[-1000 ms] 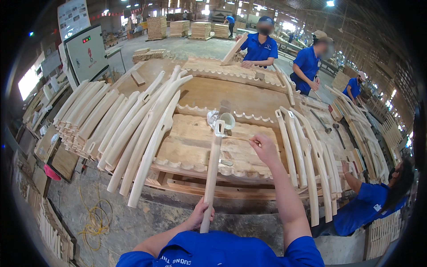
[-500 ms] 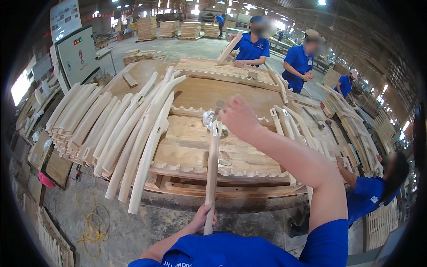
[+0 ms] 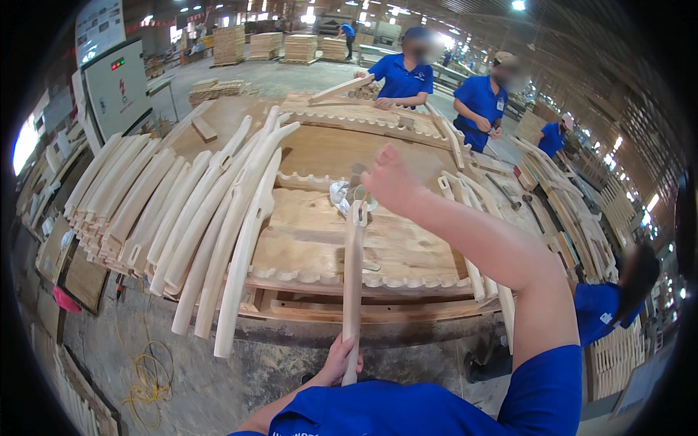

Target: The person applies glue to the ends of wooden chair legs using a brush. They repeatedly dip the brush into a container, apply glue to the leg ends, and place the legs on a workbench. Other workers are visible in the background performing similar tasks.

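A long pale wooden piece (image 3: 352, 283) with a slotted far end stands out from me over the table's near edge. My left hand (image 3: 342, 360) is wrapped around its near end, close to my body. Just above the slot, my right hand (image 3: 395, 180) is closed, its fingers bent and somewhat blurred. A thin thing seems to extend below those fingers toward the slot, too small to name. A crumpled white cloth or paper (image 3: 339, 196) lies beside the slotted end. Behind my right fingers a small round container (image 3: 361, 192) is partly hidden.
Curved wooden pieces (image 3: 236, 196) lie piled on the left, several jutting past the table edge. Scalloped wooden strips (image 3: 363, 281) cross the table (image 3: 313, 240). More wooden parts and a hammer (image 3: 526, 199) are on the right. Co-workers (image 3: 403, 80) stand beyond; another (image 3: 611, 301) is close at right.
The view has shifted slightly. My right hand stays at the slotted end with small motion, and my left keeps its hold. Across the table, a co-worker's wooden piece has tilted down to the left.
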Action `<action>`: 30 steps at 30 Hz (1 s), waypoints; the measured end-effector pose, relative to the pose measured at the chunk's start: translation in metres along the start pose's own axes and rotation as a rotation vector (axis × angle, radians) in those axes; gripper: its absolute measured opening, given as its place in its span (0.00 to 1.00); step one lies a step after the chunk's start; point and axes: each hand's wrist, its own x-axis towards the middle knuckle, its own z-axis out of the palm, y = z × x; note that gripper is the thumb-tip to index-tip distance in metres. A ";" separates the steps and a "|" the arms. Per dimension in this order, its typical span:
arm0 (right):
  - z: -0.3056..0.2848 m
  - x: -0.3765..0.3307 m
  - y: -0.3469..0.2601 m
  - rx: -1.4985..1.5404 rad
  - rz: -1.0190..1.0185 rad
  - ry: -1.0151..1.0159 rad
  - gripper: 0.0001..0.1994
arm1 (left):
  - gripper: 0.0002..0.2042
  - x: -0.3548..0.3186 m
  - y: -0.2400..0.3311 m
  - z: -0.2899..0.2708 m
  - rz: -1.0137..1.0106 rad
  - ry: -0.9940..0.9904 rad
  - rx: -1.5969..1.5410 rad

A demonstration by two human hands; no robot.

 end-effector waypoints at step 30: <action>0.054 -0.109 0.013 0.509 0.552 0.299 0.06 | 0.25 -0.003 0.003 -0.006 -0.018 -0.081 -0.007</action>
